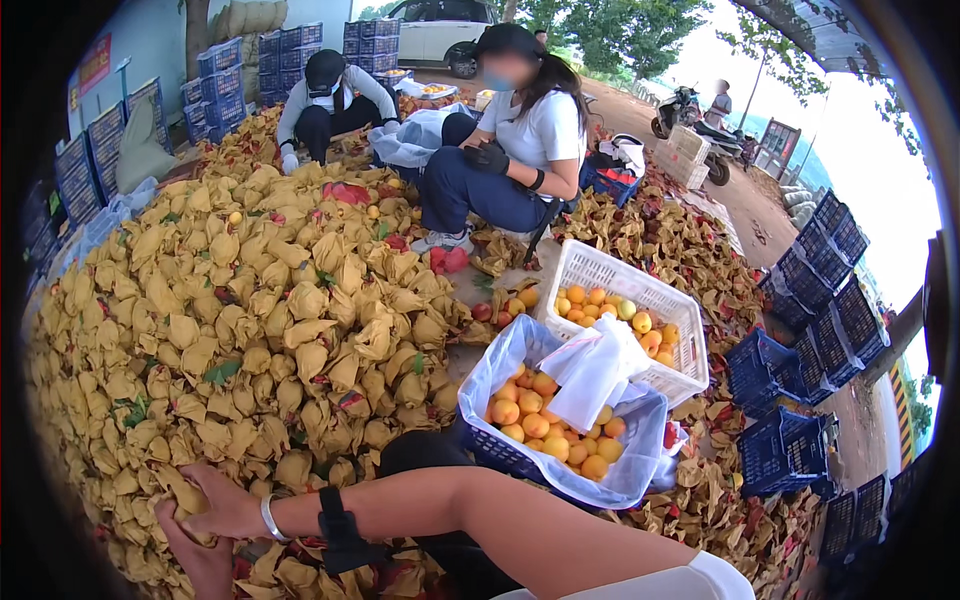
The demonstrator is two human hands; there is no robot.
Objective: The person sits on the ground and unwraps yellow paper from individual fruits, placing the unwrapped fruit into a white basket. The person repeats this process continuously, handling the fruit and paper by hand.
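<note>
At the lower left, my right hand [225, 501] and my left hand [196, 553] are together on one paper-wrapped fruit [184, 491] at the edge of a large heap of fruits in tan paper bags [300, 330]. My right wrist bears a silver bangle and a black strap. The fruit inside the paper is hidden. Right of my knee stands a blue crate [495, 450] with a clear plastic liner, holding yellow-orange peaches or similar fruit [536, 426]. A white cloth or foam sheet [600, 360] lies over its far edge.
Behind the lined crate is a white plastic crate [694, 367] with more fruit. A co-worker [525, 135] sits on a low seat ahead; another [326, 112] crouches farther back. Torn paper bags [720, 465] cover the ground at right, beside blue crates [784, 450].
</note>
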